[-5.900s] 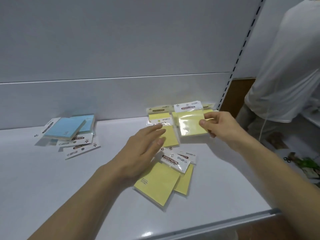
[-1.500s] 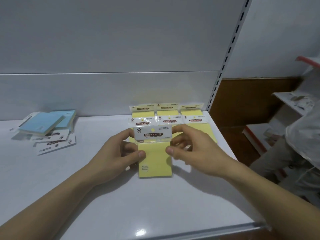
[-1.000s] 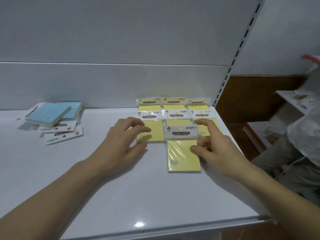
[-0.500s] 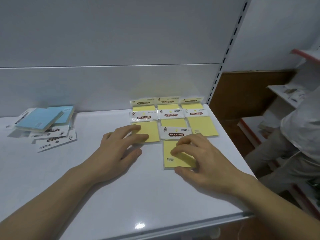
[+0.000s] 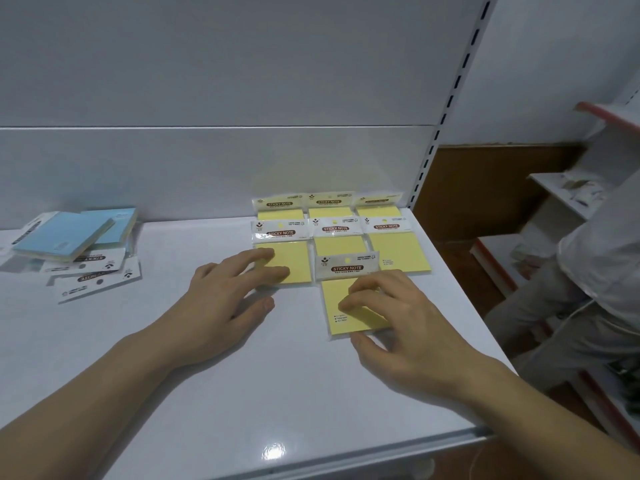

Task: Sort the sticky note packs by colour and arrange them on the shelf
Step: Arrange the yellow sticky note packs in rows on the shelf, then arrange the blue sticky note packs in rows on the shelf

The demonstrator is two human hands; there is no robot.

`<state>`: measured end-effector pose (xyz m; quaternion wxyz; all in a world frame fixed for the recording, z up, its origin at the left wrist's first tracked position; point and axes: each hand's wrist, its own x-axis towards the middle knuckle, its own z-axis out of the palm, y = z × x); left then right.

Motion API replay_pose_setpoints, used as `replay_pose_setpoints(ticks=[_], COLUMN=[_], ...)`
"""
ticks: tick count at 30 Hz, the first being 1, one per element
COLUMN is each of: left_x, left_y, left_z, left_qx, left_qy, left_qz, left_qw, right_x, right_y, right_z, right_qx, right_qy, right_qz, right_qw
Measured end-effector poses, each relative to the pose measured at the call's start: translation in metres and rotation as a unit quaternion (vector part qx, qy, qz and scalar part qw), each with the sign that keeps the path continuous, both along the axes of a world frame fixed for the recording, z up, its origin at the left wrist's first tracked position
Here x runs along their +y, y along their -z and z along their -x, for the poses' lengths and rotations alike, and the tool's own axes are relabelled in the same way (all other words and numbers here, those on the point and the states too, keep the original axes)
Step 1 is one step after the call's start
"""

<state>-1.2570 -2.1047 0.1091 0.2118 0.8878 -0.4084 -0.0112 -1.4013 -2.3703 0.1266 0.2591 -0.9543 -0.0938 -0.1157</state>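
Note:
Yellow sticky note packs lie in overlapping rows at the back right of the white shelf (image 5: 242,393). The nearest yellow pack (image 5: 337,292) lies flat in front of the middle column. My right hand (image 5: 394,320) rests on it, fingertips on its face and thumb at its near edge. My left hand (image 5: 225,299) lies spread flat, fingertips touching the near corner of the left yellow pack (image 5: 294,261). A loose pile of blue packs (image 5: 69,237) sits at the far left by the back panel.
The grey back panel (image 5: 207,168) rises behind the packs. A slotted upright (image 5: 429,147) marks the shelf's right end. Another person in light clothes (image 5: 595,271) stands to the right, beside lower shelves.
The nearest yellow pack went from held in both hands to lying flat in the middle column. My right hand settled onto it; my left hand moved to the left pack.

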Motion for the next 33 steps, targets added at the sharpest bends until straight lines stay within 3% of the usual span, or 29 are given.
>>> replay_pose_setpoints(ticks=[7, 12, 16, 20, 24, 28, 30, 33], left_x=[0.002, 0.028, 0.089, 0.162, 0.216, 0.24, 0.246, 0.25], left_y=[-0.005, -0.036, -0.061, -0.062, -0.054, -0.043, -0.036, -0.03], left_z=[-0.001, -0.005, -0.023, -0.05, -0.083, -0.114, -0.126, -0.135], left_qx=[0.001, -0.094, -0.107, -0.084, -0.048, 0.104, 0.166, 0.17], left_qy=[-0.013, -0.063, -0.107, -0.181, -0.254, -0.332, -0.315, -0.254], left_qz=[0.005, -0.032, -0.041, -0.009, 0.063, 0.127, 0.132, 0.128], left_qw=[1.0, 0.993, 0.988, 0.98, 0.964, 0.929, 0.925, 0.943], right_x=[-0.005, 0.017, 0.061, 0.121, 0.184, 0.244, 0.267, 0.292], right_y=[-0.027, -0.048, -0.055, -0.054, -0.053, -0.048, -0.04, -0.03], right_z=[-0.029, -0.065, -0.094, -0.127, -0.168, -0.211, -0.231, -0.246], right_qx=[-0.033, -0.053, -0.043, 0.011, 0.12, 0.198, 0.194, 0.184], right_qy=[-0.031, -0.049, -0.063, -0.064, -0.03, 0.056, 0.097, 0.133], right_qz=[0.036, 0.082, 0.09, 0.051, -0.028, -0.097, -0.075, -0.103], right_qw=[0.998, 0.994, 0.993, 0.997, 0.992, 0.974, 0.973, 0.968])
